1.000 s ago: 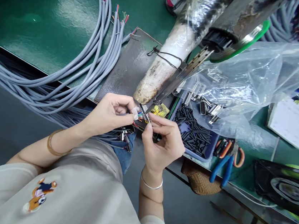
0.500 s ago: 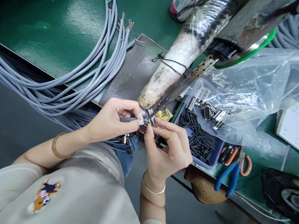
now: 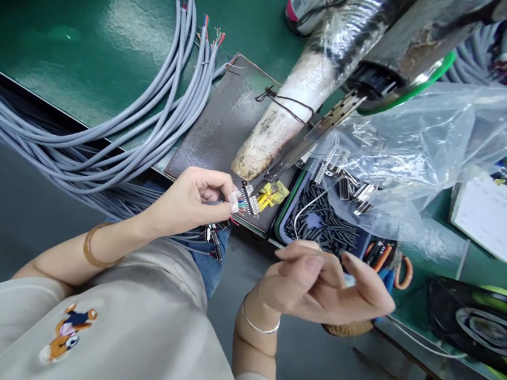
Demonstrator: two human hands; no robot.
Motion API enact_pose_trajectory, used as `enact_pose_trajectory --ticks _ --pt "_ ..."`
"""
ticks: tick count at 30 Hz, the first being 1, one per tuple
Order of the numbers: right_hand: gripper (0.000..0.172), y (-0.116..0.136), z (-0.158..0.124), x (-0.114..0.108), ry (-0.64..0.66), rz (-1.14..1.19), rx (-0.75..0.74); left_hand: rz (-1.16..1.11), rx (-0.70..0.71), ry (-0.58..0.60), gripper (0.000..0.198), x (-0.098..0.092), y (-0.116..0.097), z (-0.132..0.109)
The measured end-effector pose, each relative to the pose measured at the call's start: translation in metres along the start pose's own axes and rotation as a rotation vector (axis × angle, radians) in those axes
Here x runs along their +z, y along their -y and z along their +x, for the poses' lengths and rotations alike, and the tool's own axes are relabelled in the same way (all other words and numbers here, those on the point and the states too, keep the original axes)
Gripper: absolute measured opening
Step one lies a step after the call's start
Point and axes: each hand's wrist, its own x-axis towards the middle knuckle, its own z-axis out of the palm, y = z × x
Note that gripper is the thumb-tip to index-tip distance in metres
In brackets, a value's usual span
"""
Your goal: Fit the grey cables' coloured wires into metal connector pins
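My left hand (image 3: 209, 197) pinches the end of a grey cable, with its thin coloured wires (image 3: 241, 206) fanning out past the fingertips. Those wires lie against the pins of a small metal connector (image 3: 250, 199) at the board's front edge. Beside the connector sit yellow pieces (image 3: 272, 196). To the right, in front of the tray, my right hand (image 3: 316, 279) has curled fingers. A thin whitish wire (image 3: 300, 213) curves over the tray down to its fingertips and appears pinched there; the contact itself is partly hidden. The soldering iron tip (image 3: 279, 165) slants down above the connector.
A tray (image 3: 283, 222) holds many short black sleeves. Loose connectors (image 3: 345, 185) lie by a clear plastic bag (image 3: 412, 165). Pliers (image 3: 393, 267) are behind my right hand. Grey cables (image 3: 172, 95) loop across the left. A wrapped white tube (image 3: 272, 128) hangs over the dark board (image 3: 219, 113).
My right hand has moved away from the connector, right and towards my body. The whitish wire now arcs over the tray to it. My left hand stays almost in place on the cable.
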Motion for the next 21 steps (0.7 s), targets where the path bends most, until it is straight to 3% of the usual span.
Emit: enact_pose_trajectory --ticks 3,6,9,21 --pt "0.033 0.003 -0.002 0.006 -0.035 0.005 -0.016 -0.025 0.000 0.004 0.007 0.000 0.000 -0.001" --pt "0.024 0.006 -0.003 0.012 0.163 -0.037 0.017 -0.026 0.004 0.001 0.007 0.000 0.001 -0.002" --pt "0.019 0.006 -0.002 0.016 0.259 -0.030 0.016 0.009 0.030 -0.020 0.005 0.001 0.002 -0.003" --pt "0.019 0.011 0.010 0.020 0.227 -0.043 0.013 0.069 0.142 -0.044 0.005 0.004 -0.004 -0.002"
